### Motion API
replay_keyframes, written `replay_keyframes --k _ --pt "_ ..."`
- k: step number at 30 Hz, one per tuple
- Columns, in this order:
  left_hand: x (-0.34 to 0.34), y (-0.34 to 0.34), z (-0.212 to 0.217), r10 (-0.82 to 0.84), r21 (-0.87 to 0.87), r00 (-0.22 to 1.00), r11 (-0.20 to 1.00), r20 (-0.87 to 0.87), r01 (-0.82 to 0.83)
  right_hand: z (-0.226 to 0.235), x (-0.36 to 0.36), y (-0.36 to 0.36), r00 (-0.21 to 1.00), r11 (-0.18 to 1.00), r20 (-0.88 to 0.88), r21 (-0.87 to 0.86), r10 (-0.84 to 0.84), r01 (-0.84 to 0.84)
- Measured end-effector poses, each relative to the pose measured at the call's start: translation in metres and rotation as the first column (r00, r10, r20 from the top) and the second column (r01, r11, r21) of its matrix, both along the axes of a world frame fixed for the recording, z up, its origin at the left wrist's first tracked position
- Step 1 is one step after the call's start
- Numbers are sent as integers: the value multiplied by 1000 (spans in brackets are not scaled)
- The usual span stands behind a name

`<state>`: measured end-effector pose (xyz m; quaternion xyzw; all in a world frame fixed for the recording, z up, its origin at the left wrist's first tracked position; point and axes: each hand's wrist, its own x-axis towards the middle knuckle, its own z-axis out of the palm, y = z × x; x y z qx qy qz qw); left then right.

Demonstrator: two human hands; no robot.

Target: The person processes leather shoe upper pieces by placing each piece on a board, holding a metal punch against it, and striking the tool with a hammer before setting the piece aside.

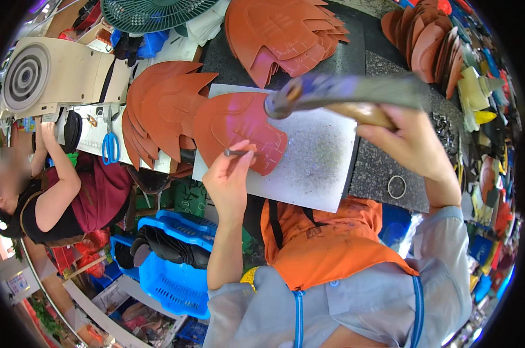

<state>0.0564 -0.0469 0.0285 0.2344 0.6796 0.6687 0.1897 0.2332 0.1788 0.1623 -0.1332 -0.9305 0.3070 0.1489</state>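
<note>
My left hand (230, 182) pinches a short dark metal punch (234, 152) between thumb and fingers, over the near part of a reddish-brown leather piece (233, 119). This piece has a rounded outline and thin lines marked on it. It lies on a white board (323, 182), its left side meeting a fanned stack of similar pieces (166, 98). To the right, my right hand (410, 139) is closed round the wooden handle of a hammer (355, 93). The hammer's head is raised over the board and smeared by motion. The punch's lower tip is hard to make out.
More leather pieces (285, 35) are heaped at the back, others (428, 40) at the far right. A metal ring (397, 187) lies on the dark stone slab. Blue scissors (110, 145) rest at left, above blue baskets (169, 284). Another person (59, 197) sits by a cream machine (59, 75).
</note>
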Motion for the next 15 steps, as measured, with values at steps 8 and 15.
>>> replay_keyframes --k 8,15 --pt "-2 9 -4 -66 -26 954 997 292 77 5 16 -10 999 997 17 -63 -37 38" --pt "-1 6 -6 -70 -43 964 996 256 83 9 11 -14 996 992 71 -113 -47 55"
